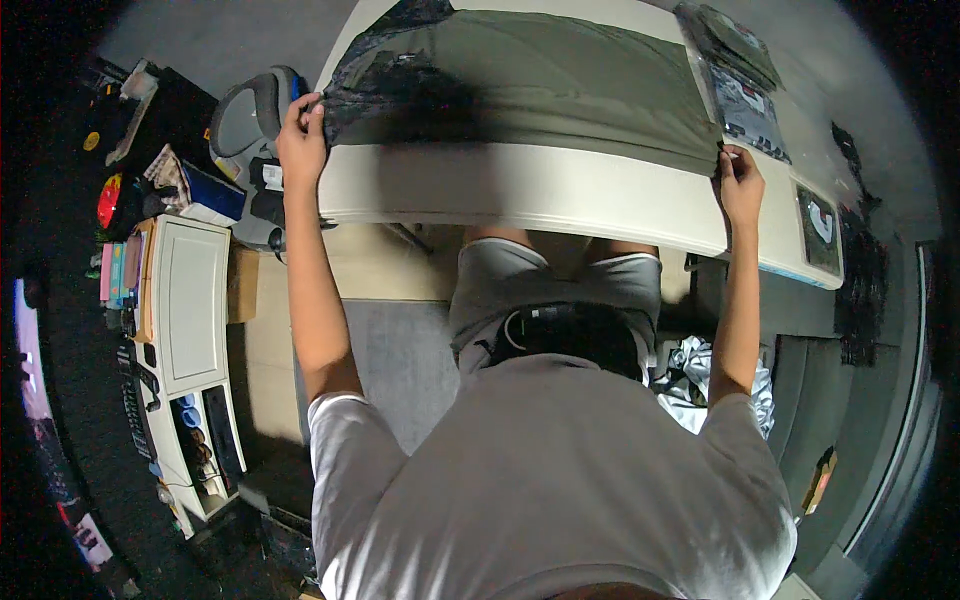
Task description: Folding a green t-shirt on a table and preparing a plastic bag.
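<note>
An olive-green shirt [590,85] with a dark patterned section at its left end lies stretched lengthwise across the white table [440,185]. My left hand [302,140] is closed on the dark near-left edge of the shirt, thumb and fingers pinching the cloth. At the other end, my right hand [740,185] pinches the near-right corner of the green cloth. Between the two hands the near edge of the shirt runs fairly straight, with small wrinkles. A shadow falls over the middle-left part of the cloth.
Folded garments, some in clear bags [745,105], are stacked at the table's far right. Another flat package [818,228] lies on the right end. A grey chair [255,115] and a white cabinet [190,300] stand to the left. Crumpled silvery material [690,375] is beside my right leg.
</note>
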